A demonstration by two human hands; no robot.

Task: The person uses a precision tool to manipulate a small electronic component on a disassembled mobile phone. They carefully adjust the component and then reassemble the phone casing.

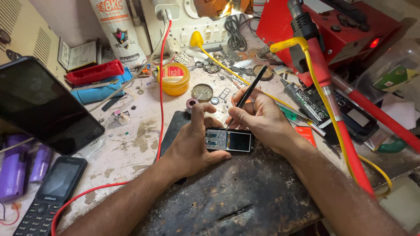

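My left hand [190, 142] grips the left end of a small opened phone [229, 140], its circuit board and dark screen facing up, on a worn black work mat [227, 196]. My right hand [260, 120] steadies the phone's right side and holds a thin black tool [250, 89] like a pen. The tool's tip points down at the phone's upper edge.
A large dark tablet [41, 107] leans at left, a keypad phone [50, 192] below it. A red wire [161, 78], yellow tin [174, 78], red box [95, 72], purple cells [17, 164], red machine [337, 30] with red hose [350, 144] and yellow cable [326, 96] crowd the bench.
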